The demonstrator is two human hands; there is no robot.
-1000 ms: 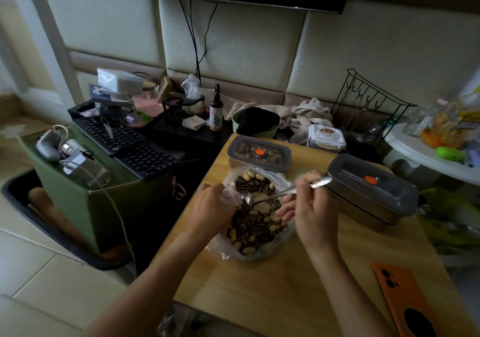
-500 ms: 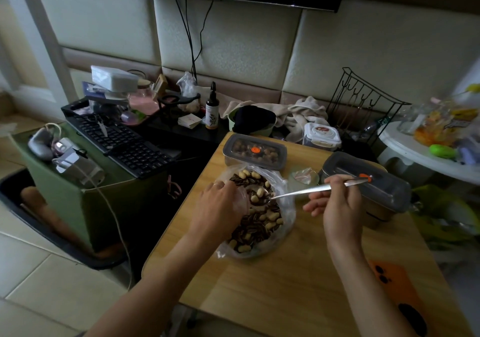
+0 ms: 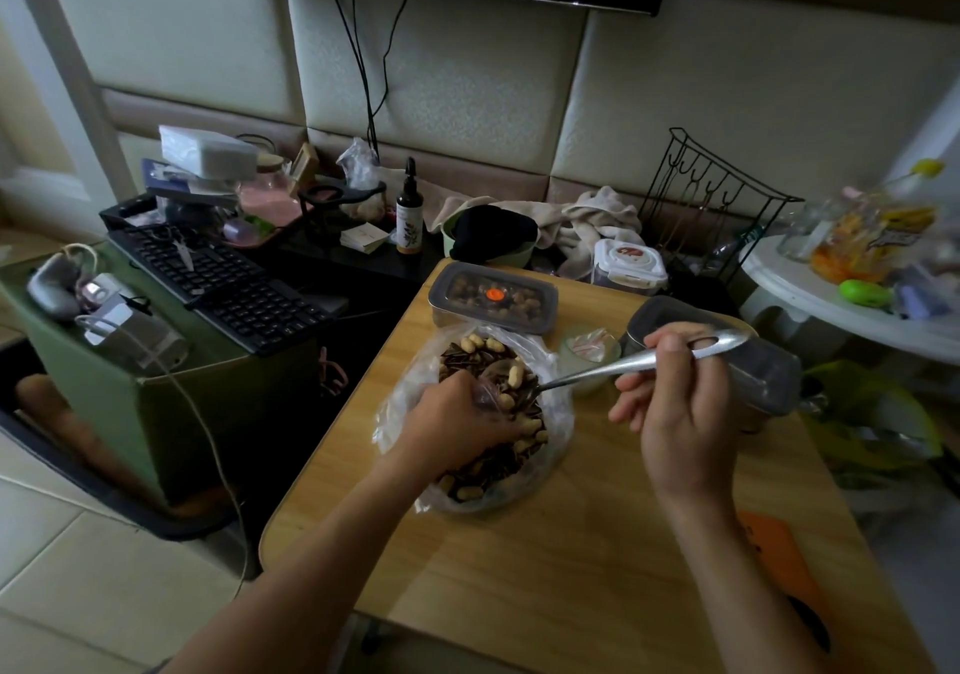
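The bag [image 3: 558, 416] of peanuts and seeds sat on the bench [image 3: 571, 559]. The fingers of the left hand [image 3: 457, 424] were bunched on its plastic rim, and the right hand [image 3: 675, 408] pinched the spoon [image 3: 623, 364], its bowl among the nuts. I thought it best to hold the rim taut and scoop shallow.

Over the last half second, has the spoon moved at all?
Yes. The spoon, gripped by the right hand, has moved left: its tip, earlier at the right edge of the nut bag, now dips among the nuts inside.
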